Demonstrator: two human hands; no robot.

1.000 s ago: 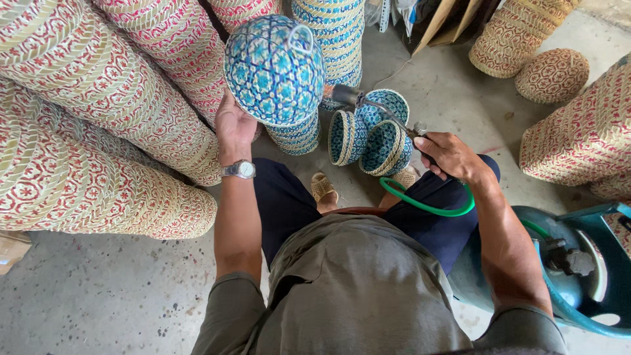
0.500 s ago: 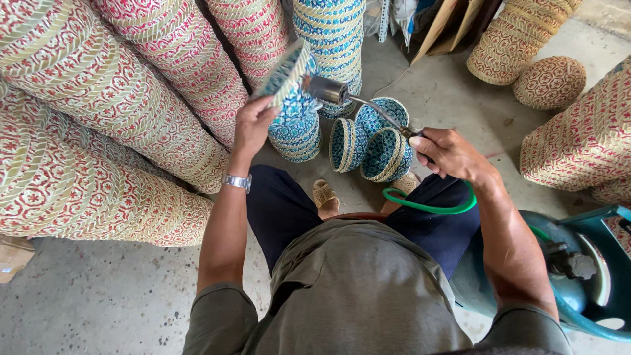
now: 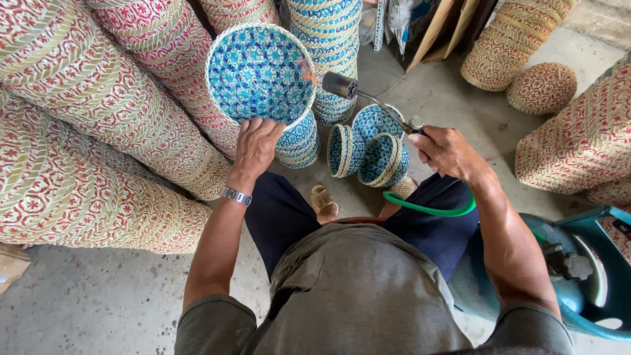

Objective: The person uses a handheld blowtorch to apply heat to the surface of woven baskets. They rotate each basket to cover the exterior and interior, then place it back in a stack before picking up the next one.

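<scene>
My left hand [image 3: 255, 146] grips the lower rim of a blue-and-white woven basket [image 3: 259, 72], held up with its open inside facing me. My right hand [image 3: 445, 151] holds a gas torch [image 3: 368, 102] by its handle; the dark nozzle points left at the basket's right rim, where a small orange flame shows. A green hose [image 3: 427, 209] runs from the torch across my lap. Below the held basket sits a stack of blue baskets [image 3: 299, 143]. Two more blue baskets [image 3: 368, 150] lie on their sides on the floor between my hands.
Long stacks of red-and-cream woven baskets [image 3: 85, 131] fill the left side. A tall blue stack [image 3: 332, 46] stands behind. Tan and red baskets [image 3: 542, 89] lie at the right. A teal gas cylinder [image 3: 578, 276] stands by my right arm. The floor is grey concrete.
The basket has turned from showing its outer bottom, through edge-on, to showing its open inside. My left hand shifted to the lower rim. The torch nozzle has come up to the basket's rim.
</scene>
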